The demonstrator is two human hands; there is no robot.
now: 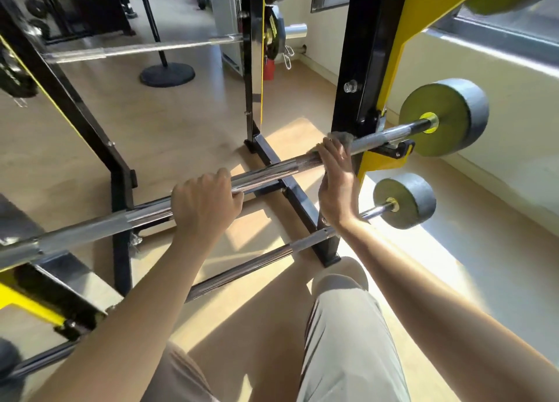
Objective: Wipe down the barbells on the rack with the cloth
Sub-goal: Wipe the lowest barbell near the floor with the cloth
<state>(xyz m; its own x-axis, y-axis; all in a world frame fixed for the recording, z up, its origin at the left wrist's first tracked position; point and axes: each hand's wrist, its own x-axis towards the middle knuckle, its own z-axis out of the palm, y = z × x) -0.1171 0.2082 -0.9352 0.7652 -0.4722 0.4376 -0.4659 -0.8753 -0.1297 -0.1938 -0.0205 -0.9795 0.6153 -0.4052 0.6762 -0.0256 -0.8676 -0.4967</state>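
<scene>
Several barbells (266, 171) over sunlit wooden floor (181, 123)

Chrome barbells (263, 171) on black-yellow rack (367, 53)

The forearms (157, 295) are bare down to the left grip (205, 208) and the right grip (335, 186). Below the grips, loose grey-beige shorts (341, 326) are worn.

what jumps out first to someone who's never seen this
Two bare hands sit on a chrome barbell running across the middle: the left hand grips it, and the right hand holds a grey cloth over it beside the black and yellow rack. At right, a sunlit plate caps the bar, with a smaller plate on a lower bar beneath.
</scene>
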